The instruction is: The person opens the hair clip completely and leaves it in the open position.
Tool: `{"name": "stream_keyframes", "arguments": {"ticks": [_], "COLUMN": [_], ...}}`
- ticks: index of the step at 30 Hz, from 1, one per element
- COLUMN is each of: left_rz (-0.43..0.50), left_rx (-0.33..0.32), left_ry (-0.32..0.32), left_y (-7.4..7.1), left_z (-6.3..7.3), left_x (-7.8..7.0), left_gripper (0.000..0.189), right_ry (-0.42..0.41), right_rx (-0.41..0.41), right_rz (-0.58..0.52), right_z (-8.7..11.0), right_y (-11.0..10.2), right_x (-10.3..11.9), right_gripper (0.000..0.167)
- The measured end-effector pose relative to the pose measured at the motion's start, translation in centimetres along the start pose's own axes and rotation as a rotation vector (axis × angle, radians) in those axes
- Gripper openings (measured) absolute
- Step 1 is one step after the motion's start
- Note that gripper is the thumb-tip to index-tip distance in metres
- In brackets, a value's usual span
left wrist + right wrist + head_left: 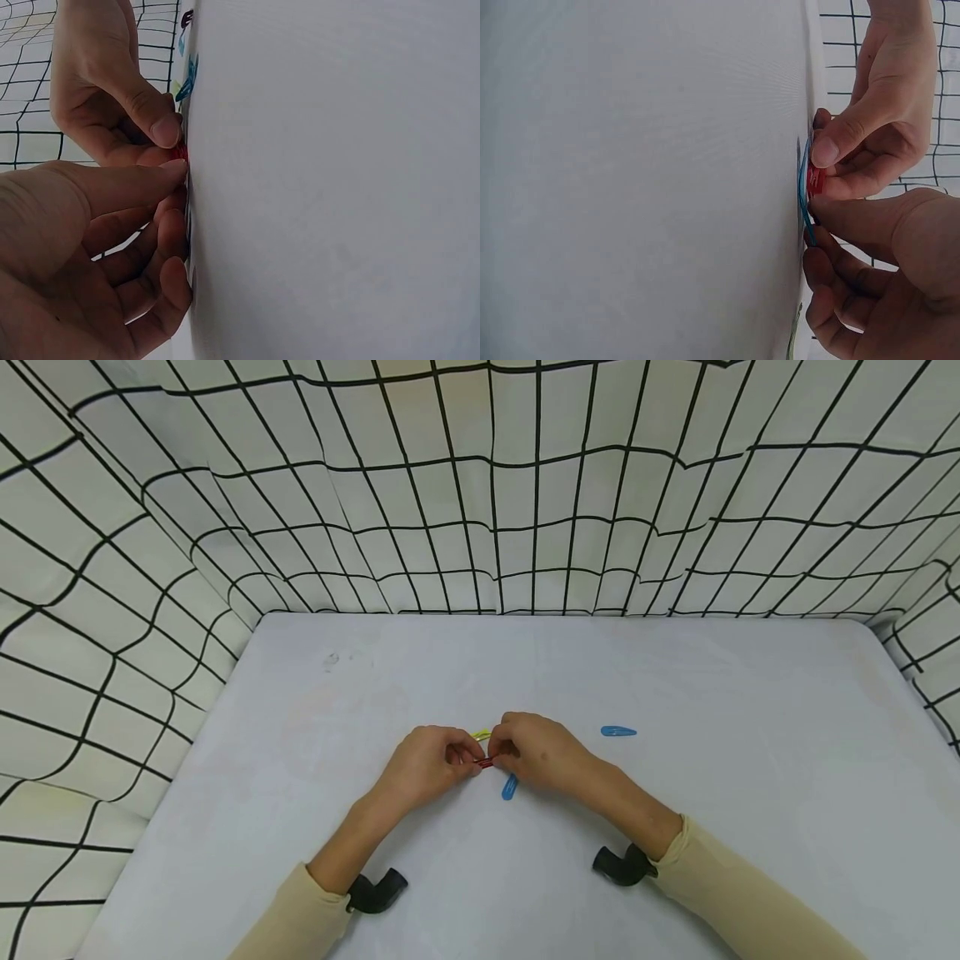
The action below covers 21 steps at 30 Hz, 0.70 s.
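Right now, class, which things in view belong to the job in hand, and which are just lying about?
In the job:
red clip, held between the left hand and the right hand

Apparently just lying about:
yellow clip, behind the hands
nearer blue clip, close by the right hand
farther blue clip, off to the right

I had the white desk (750,793) spread wide across my head view, its far corners rounded, with a small grey smudge (331,661) toward the far left. A blue clip (618,731) lay flat on it, apart, narrow end to the right. Past the far edge I saw a pale backdrop (517,497) with a wavy black grid (536,464), continuing down both sides.
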<state>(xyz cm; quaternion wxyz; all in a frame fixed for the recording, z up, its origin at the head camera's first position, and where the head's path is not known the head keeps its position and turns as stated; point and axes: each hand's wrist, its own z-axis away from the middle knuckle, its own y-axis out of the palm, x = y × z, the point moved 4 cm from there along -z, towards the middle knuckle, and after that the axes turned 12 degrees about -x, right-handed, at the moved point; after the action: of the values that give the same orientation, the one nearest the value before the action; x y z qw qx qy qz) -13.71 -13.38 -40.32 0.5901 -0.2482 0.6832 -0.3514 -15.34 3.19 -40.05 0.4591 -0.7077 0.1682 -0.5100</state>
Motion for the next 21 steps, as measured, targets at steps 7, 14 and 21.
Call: {"name": "stream_keyframes", "arguments": {"ticks": [7, 14, 21], "left_rz": [0.019, 0.028, 0.053], "left_rx": [-0.011, -0.065, -0.126], "left_ry": [0.003, -0.018, -0.081], "left_y": [-0.05, -0.24, -0.57], "left_z": [0.07, -0.16, -0.13], "left_x": [-0.19, -0.26, -0.13], "left_gripper": [0.010, 0.010, 0.008], "right_ry": [0.014, 0.028, 0.017], "right_rx": [-0.013, -0.051, -0.089], "right_rz": [-0.019, -0.070, -0.134], "right_z": [0.02, -0.02, -0.20], "right_y": [-0.14, -0.54, -0.75], "right_x": [0.14, -0.13, -0.46], "right_gripper": [0.007, 0.011, 0.017]}}
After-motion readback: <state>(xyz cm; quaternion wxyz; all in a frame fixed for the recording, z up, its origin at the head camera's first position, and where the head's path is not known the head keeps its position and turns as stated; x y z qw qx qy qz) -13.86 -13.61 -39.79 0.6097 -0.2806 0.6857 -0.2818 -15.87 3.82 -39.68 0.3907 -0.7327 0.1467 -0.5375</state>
